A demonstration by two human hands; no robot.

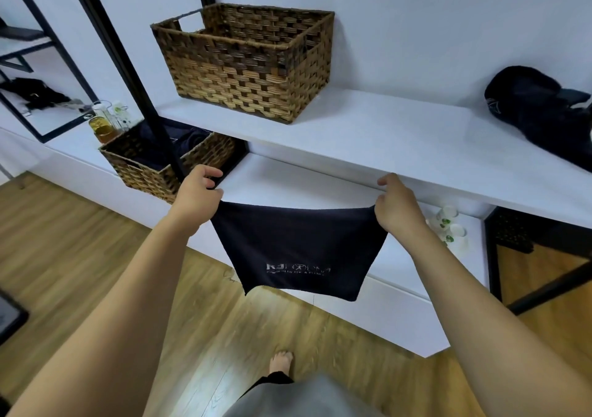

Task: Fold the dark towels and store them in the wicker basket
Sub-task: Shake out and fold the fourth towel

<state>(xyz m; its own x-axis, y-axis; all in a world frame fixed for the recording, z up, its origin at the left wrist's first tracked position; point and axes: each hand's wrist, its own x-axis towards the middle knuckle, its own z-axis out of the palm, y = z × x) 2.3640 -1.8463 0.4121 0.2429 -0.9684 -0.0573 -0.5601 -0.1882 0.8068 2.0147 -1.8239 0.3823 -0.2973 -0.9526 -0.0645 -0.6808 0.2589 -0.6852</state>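
A dark navy towel [298, 243] with pale lettering hangs in the air in front of the white shelving. My left hand [197, 192] pinches its upper left corner and my right hand [395, 207] pinches its upper right corner, stretching the top edge between them. A wicker basket [246, 70] stands on the upper white shelf [384, 134], beyond and above my hands; its inside looks bare from here. A heap of dark towels [538, 112] lies at the right end of that shelf.
A second wicker basket [166, 163] holding dark cloth sits on the lower shelf at left, behind a black metal post [128, 70]. Glass jars [105, 122] stand beside it. Small white cups [448, 224] sit low right. Wooden floor and my bare foot [281, 360] are below.
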